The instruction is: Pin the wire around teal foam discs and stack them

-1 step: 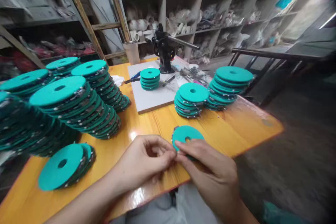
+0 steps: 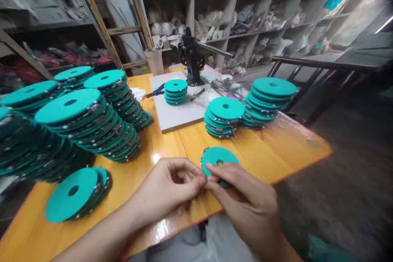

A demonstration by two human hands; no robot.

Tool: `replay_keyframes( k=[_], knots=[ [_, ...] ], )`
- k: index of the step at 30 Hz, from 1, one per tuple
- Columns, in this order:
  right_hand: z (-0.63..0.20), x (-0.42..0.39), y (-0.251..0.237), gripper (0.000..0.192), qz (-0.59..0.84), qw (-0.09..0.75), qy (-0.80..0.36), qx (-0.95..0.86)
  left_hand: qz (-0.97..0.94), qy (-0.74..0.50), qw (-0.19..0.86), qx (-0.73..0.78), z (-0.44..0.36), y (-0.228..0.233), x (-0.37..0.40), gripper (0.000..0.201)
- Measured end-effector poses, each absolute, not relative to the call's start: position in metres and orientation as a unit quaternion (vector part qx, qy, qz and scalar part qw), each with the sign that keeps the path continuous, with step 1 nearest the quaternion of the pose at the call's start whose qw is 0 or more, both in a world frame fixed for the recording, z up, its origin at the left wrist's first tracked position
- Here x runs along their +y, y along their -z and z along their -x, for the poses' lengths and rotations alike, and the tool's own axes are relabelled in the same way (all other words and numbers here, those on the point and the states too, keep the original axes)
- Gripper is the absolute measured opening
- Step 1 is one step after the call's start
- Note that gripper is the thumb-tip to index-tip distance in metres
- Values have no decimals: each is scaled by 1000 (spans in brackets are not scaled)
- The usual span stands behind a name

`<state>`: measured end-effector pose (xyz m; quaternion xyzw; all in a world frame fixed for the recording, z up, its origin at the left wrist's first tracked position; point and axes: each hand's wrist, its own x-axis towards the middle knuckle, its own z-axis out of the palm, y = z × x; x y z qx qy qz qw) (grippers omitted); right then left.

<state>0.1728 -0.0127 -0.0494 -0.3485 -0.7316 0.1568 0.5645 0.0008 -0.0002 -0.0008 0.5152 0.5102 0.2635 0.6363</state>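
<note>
Wooden table [image 2: 285, 151] is being used as a bench, w/ tall teal disc stacks [image 2: 89, 125] crowding its left side and shorter stacks [image 2: 224, 116] beyond a white board [image 2: 181, 116]. At the near edge, a single teal disc [image 2: 216, 156] is being pinched by the right hand [image 2: 245, 200] — fingers closed on its rim. Left hand [image 2: 172, 190] is being held curled, fingertips pinched beside the rim; what's between them can't be told. Step looks like fine work at the disc's edge — next move prob. calls for a steady two-hand grip.

Disc stacks [image 2: 80, 127] stand left on the table [image 2: 285, 151], board [image 2: 181, 114] behind centre.
</note>
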Motion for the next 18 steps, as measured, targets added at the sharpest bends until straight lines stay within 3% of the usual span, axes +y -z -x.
replay_keyframes(
  k=[14, 18],
  knots=[
    [-173, -14, 49, 24, 379, 544, -148, -734, -600, -287, 559, 495, 1, 3, -2, 24],
    [-173, -13, 48, 18, 378, 542, -142, -737, -668, -290, 472, 497, 0, 4, -3, 10]
  ],
)
